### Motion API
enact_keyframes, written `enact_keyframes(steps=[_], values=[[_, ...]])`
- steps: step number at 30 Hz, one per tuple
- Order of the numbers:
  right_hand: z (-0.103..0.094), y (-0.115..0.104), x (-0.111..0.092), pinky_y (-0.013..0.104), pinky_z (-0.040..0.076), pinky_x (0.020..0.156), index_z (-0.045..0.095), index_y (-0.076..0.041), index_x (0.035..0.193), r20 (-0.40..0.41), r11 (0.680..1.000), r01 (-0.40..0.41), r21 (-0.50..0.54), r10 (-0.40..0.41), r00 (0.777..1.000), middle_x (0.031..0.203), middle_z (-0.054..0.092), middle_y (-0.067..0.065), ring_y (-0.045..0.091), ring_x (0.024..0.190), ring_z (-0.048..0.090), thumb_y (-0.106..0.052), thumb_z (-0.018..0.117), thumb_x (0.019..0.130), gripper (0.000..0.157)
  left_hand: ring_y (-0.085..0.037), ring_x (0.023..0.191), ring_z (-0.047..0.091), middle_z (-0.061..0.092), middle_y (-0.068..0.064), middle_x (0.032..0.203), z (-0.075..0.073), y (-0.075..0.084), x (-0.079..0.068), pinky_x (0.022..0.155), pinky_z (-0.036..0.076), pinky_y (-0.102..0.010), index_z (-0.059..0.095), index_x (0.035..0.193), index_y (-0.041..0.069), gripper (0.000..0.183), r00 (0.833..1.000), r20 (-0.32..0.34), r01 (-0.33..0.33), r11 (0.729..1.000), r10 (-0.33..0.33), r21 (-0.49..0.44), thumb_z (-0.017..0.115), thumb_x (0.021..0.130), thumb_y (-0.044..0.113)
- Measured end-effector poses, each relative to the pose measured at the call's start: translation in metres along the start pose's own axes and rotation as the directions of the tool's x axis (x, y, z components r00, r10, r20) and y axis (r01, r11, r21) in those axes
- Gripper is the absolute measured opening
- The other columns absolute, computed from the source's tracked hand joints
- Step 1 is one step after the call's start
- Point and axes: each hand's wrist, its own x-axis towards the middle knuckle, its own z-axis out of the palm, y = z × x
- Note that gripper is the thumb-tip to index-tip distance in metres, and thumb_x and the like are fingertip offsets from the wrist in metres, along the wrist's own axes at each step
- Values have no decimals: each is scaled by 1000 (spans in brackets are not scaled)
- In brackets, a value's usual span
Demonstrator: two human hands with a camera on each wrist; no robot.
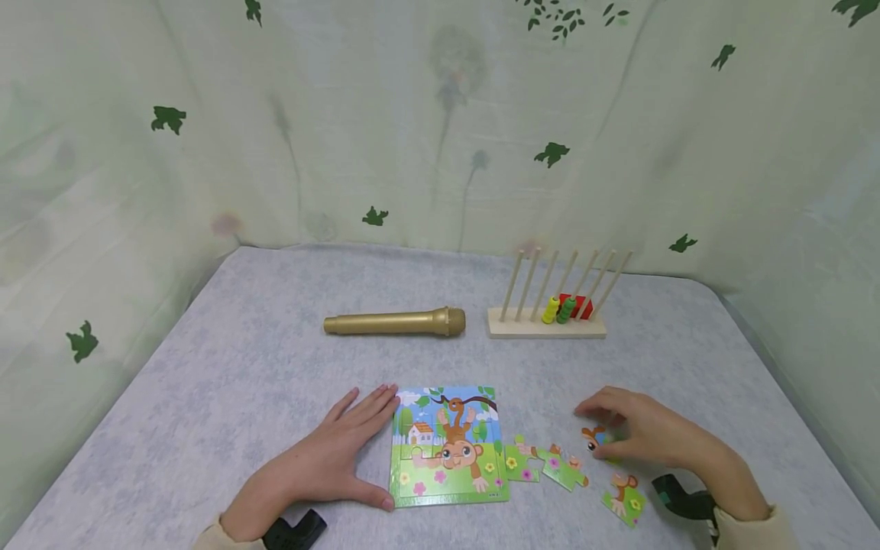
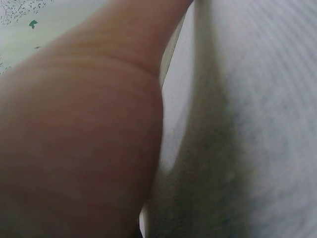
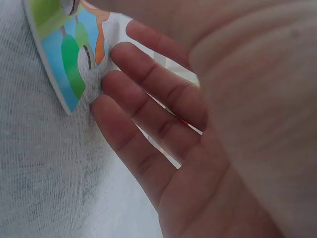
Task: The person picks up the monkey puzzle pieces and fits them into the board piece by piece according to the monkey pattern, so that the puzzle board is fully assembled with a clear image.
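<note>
At the puzzle board's (image 1: 450, 502) 9 o'clock, the left hand (image 1: 347, 447) lies flat, fingers straight, touching its edge. A hard push there could slide the board into the flower piece (image 1: 513, 464) at its 3 o'clock and knock it askew. Next comes a second flower piece (image 1: 560, 471). Farther along, an orange-and-blue piece (image 1: 589, 435) lies on the desk (image 1: 385, 528) under the thumb of the right hand (image 1: 639, 424). That hand is loosely bent, not closed on it. The piece is thin, so it could slip if pinched badly. Below, at the right hand's 6 o'clock, the black wrist camera (image 1: 681, 496) could bump a brown-and-green piece (image 1: 627, 504).

The gold toy microphone (image 1: 385, 323) sits at the board's 11 o'clock, the wooden bead abacus (image 1: 546, 330) at 1 o'clock. Both are out of the way; the two flower pieces lie between the right hand and board.
</note>
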Motion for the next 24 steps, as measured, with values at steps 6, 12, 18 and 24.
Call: enact_keyframes(steps=[6,12,18,24], values=[[-1,3,0,25,57,83,68,-16,126,-17,1000,3,-31,-3,1000,114,67,-11,2,99,61,-38,82,87,47,-25,160,14,15,-5,174,0,0,0,124,-14,-28,25,164,8,131,1000,0,2,1000,-2,-2,71,69,85],[-4,3,4,25,59,83,69,-13,126,7,1000,6,-5,-6,1000,112,69,-9,6,97,65,-26,83,87,43,-25,161,12,14,-4,174,0,0,1,126,-7,-40,24,164,8,131,1000,14,16,1000,-16,-24,73,69,84],[-6,1,10,26,59,83,69,-13,126,16,1000,8,3,-8,1000,113,70,-8,7,97,66,-21,83,87,42,-25,161,12,13,-4,174,0,0,1,126,-5,-44,24,165,8,132,1000,21,22,999,-21,-28,73,68,84],[-6,0,14,26,60,84,70,-13,125,3,999,28,-19,-28,1000,113,70,-8,8,98,66,-20,82,89,39,-25,161,11,13,-4,174,-1,0,1,126,-6,-42,24,165,8,132,1000,20,18,1000,-18,-24,73,69,84]])
